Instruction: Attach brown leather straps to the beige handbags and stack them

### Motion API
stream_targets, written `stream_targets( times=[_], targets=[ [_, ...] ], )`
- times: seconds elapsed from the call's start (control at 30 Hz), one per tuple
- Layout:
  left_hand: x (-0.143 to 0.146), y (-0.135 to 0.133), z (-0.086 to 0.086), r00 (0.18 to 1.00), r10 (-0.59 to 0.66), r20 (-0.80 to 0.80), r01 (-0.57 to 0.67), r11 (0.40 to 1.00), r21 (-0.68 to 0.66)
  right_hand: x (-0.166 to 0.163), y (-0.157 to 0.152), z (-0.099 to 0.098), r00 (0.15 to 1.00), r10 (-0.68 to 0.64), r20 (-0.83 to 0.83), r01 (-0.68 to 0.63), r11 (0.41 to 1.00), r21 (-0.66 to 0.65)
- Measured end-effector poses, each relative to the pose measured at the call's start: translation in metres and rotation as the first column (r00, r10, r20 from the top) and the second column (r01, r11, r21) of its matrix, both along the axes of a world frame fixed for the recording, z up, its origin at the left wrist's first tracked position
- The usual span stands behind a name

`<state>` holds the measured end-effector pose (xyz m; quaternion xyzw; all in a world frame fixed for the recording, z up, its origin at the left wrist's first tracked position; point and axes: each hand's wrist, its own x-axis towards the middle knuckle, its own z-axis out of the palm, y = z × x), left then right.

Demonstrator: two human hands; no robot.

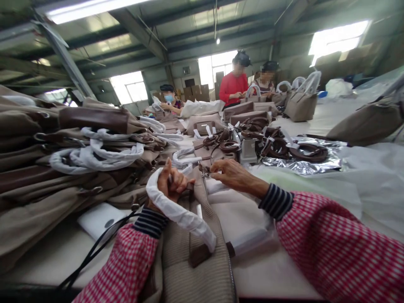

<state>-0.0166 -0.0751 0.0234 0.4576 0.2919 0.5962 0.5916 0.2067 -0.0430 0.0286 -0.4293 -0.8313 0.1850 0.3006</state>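
A taupe handbag (195, 261) lies in front of me on the table, its handle wrapped in white paper (179, 212). My left hand (170, 183) is closed round the top of that wrapped handle. My right hand (229, 172) reaches to the bag's upper edge, fingers pinched on a small metal clasp (205, 169) of a strap. Both sleeves are red-and-white check with striped cuffs.
A tall stack of taupe bags with wrapped handles (72, 155) fills the left. Coiled brown straps (277, 147) lie on silver foil ahead. A white plastic sheet (362, 176) covers the right. Three other people (233, 86) work at the far end beside more bags (303, 103).
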Motion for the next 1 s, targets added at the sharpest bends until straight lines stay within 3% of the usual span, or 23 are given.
stream_targets(
  times=[0.13,0.23,0.43,0.6,0.73,0.83,1.0],
  targets=[
    [-0.002,0.002,-0.005,0.997,-0.032,0.075,0.031,0.999,0.013,-0.022,0.022,-0.012,0.996,0.090,0.011,-0.088,0.987,-0.133],
    [-0.003,0.002,-0.007,0.995,-0.042,0.094,0.040,0.999,0.021,-0.021,0.024,-0.015,0.997,0.083,0.007,-0.081,0.987,-0.136],
    [-0.001,0.003,-0.005,0.996,-0.051,0.078,0.050,0.999,0.020,-0.011,0.020,0.000,0.976,0.168,0.137,-0.164,0.986,-0.039],
    [0.001,0.003,-0.004,0.996,-0.023,0.089,0.022,1.000,0.011,-0.011,-0.003,0.010,0.934,0.026,0.356,-0.094,0.980,0.175],
    [0.000,0.005,-0.007,0.995,0.003,0.103,-0.004,1.000,0.017,-0.002,-0.031,0.013,0.892,0.054,0.448,-0.176,0.956,0.236],
    [-0.003,0.007,-0.009,0.998,0.010,0.070,-0.010,1.000,0.011,0.007,-0.050,0.011,0.910,0.159,0.383,-0.250,0.947,0.202],
    [-0.007,0.013,-0.008,0.998,0.001,0.056,-0.002,1.000,0.020,0.024,-0.084,0.011,0.919,0.374,0.128,-0.383,0.922,0.056]
  ],
)
